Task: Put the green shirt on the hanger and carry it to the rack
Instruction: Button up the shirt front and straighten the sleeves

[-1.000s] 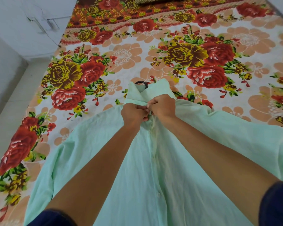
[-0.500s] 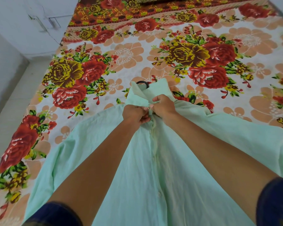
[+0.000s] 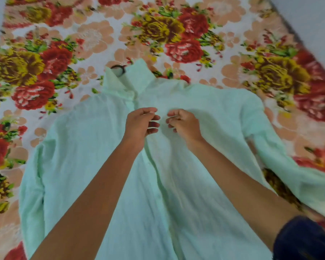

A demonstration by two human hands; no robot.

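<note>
2 hands, your left hand [image 3: 142, 122] and right hand [image 3: 182, 121], hover loosely curled and holding nothing just below the collar of the green shirt [image 3: 139, 184], flat on the bedsheet [image 3: 94, 36], hanger [image 3: 119, 68] hook poking out, probably ready to lift.

Both hands, left hand [image 3: 141, 124] and right hand [image 3: 184, 124], hover over green shirt [image 3: 101, 156].

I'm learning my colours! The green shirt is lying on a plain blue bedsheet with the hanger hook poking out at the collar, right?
Not quite. The head view shows the green shirt on a flowery bedsheet of red, yellow and peach, not plain blue. The hanger hook does poke out at the collar.
</note>
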